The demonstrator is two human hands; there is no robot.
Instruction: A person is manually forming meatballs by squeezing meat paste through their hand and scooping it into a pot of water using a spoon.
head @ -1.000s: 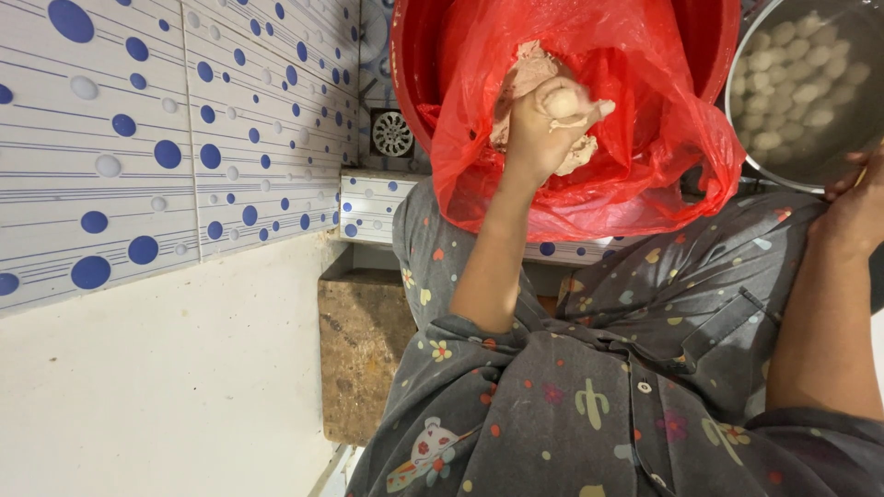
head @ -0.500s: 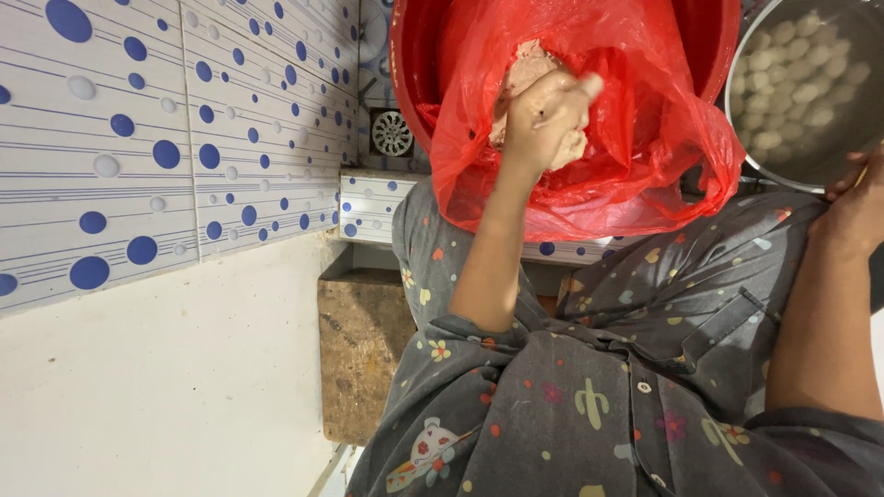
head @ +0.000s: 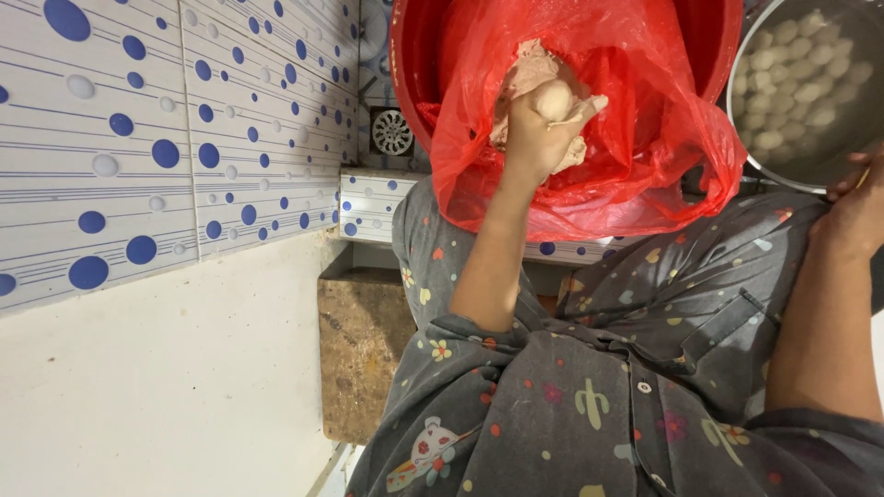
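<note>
Overhead, from the head camera, my one view of the scene: I see the left hand [head: 543, 138] raised inside a red plastic bag [head: 645, 175] that lines a red tub [head: 412, 64]. Its grip is closed around a small dough ball [head: 553, 99], smooth and rounded, which sits on top of the curled fingers. Just beyond that grip, touching the knuckles, lies the lump of dough [head: 527, 72] the ball appears to have come from, pinkish and uneven against the plastic.

Well off to the right of the grip stands a steel bowl [head: 748, 138], and in it a heap of finished balls [head: 792, 83], pale and much alike in size. The right hand [head: 861, 207] rests at the bowl's near rim with fingertips over the edge. It is cut by the frame, so I cannot tell whether it clasps the rim or only steadies it.

By my reading, the work is well advanced but not finished. The bowl is well stocked, one more ball is shaped and not yet set down, and a fair lump waits in the bag. Below the grip spreads a grey patterned garment [head: 599, 387], and to its left a tiled wall [head: 138, 138] with blue dots.
</note>
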